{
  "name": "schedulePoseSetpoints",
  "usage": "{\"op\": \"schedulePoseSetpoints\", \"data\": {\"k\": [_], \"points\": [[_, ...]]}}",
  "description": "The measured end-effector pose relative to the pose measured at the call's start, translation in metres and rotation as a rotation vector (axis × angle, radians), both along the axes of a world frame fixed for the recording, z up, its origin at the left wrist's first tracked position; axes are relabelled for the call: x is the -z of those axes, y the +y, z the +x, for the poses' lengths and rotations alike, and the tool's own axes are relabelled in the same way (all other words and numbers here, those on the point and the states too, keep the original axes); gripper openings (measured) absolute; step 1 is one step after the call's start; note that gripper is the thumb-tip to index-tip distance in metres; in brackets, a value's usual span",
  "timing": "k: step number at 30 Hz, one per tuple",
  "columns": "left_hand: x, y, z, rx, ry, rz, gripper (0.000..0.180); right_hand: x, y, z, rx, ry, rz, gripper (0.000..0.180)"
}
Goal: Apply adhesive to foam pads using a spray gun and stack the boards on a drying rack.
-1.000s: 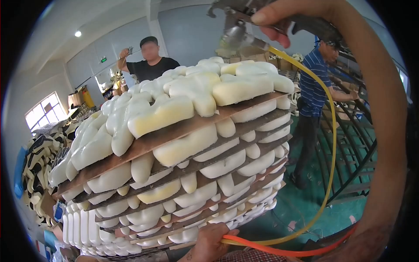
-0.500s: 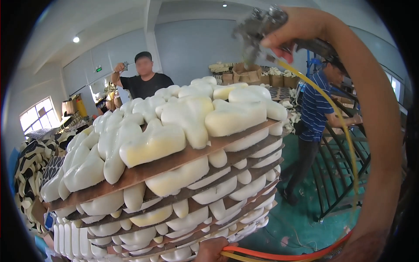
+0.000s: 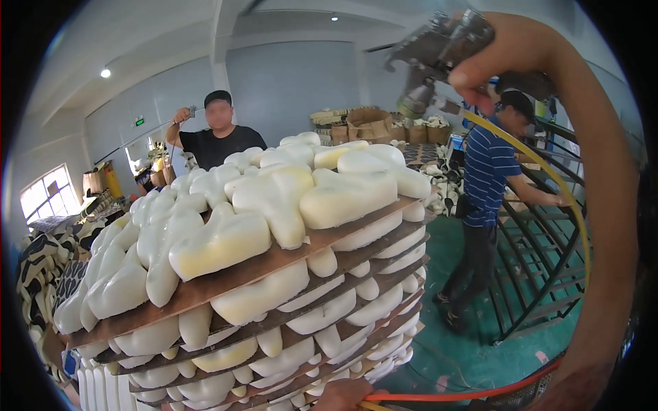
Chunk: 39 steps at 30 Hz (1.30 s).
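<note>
- The right hand [image 3: 507,55], clamped on the spray gun [image 3: 439,48], is rising higher above the stacked foam pieces [image 3: 274,198].
- The left hand [image 3: 346,396] is gripping the stack's bottom board [image 3: 288,401] beside the orange hose [image 3: 466,394].

Brown cartons [image 3: 367,123]; green wall sign [image 3: 140,122]

blurred: spray gun [image 3: 439,51] in right hand [image 3: 500,55] | cut off: left hand [image 3: 346,396] (btm edge, grip unclear)

Head cam, fisheye, faces fwd, v. close to stacked boards [image 3: 288,264].
</note>
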<state>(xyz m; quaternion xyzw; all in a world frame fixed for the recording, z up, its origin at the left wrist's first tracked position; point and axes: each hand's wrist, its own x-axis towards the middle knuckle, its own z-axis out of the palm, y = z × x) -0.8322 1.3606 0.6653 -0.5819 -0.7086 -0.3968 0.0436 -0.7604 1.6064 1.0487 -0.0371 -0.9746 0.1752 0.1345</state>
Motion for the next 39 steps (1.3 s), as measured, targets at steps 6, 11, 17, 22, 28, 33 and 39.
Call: {"op": "schedulePoseSetpoints", "data": {"k": [6, 11, 17, 22, 28, 33, 39], "points": [[-0.001, 0.004, -0.005, 0.085, -0.041, -0.088, 0.006, 0.000, 0.034, 0.016, 0.152, 0.078, 0.058, 0.033], [-0.001, 0.007, -0.007, 0.092, -0.173, -0.099, 0.006, 0.014, 0.079, -0.013, 0.183, 0.141, 0.210, 0.037], [-0.019, 0.010, -0.004, 0.134, -0.184, -0.033, 0.007, 0.014, 0.072, -0.022, 0.014, 0.089, -0.207, 0.016], [-0.011, 0.011, -0.005, 0.169, -0.116, 0.019, 0.007, 0.010, 0.073, -0.011, 0.100, -0.064, -0.076, 0.014], [-0.013, 0.013, -0.004, 0.194, -0.161, 0.011, 0.009, 0.018, 0.066, -0.031, -0.057, 0.056, -0.148, 0.013], [-0.009, 0.012, -0.005, 0.169, -0.171, 0.001, 0.010, 0.022, 0.070, 0.009, 0.177, 0.021, 0.057, 0.025], [0.004, 0.016, -0.005, 0.229, -0.072, -0.113, 0.013, 0.023, 0.070, 0.006, 0.224, -0.009, -0.010, 0.024]]}}
